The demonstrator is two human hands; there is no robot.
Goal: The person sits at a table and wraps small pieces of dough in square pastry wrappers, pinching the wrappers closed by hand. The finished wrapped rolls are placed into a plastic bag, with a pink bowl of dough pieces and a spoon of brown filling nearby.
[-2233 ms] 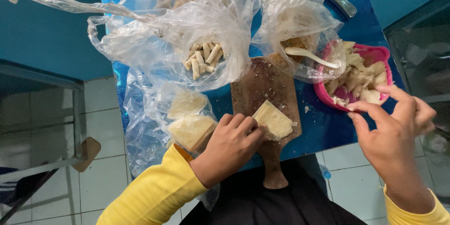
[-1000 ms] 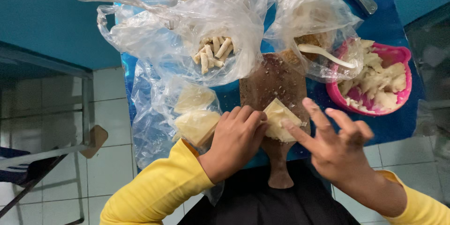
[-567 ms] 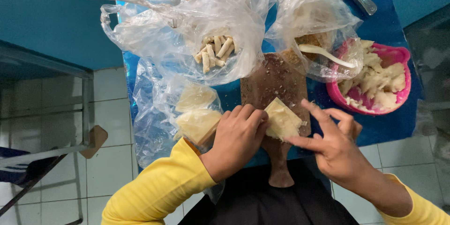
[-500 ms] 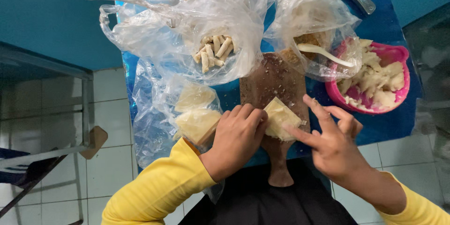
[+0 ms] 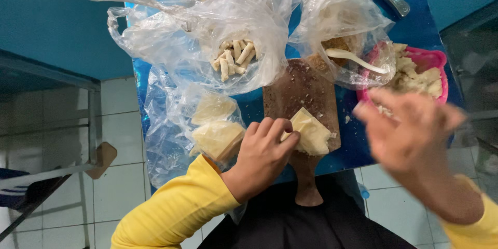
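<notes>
My left hand (image 5: 262, 153) rests on a brown wooden cutting board (image 5: 298, 91), its fingertips pinning the left edge of a pale square dough wrapper (image 5: 311, 132). My right hand (image 5: 410, 132) is blurred, lifted off the board with fingers spread and nothing in it, hovering in front of a pink bowl (image 5: 433, 62) of pale filling pieces. A white plastic spoon (image 5: 355, 59) lies in a clear bag of brown crumbs next to the bowl.
A clear bag of small rolled pieces (image 5: 233, 57) sits behind the board. A bag holding stacked square wrappers (image 5: 215, 127) lies to the left. All rest on a blue table (image 5: 423, 23) with tiled floor (image 5: 122, 187) below.
My right hand has left the wrapper and swung up and to the right toward the pink bowl. My left hand still pins the wrapper on the board.
</notes>
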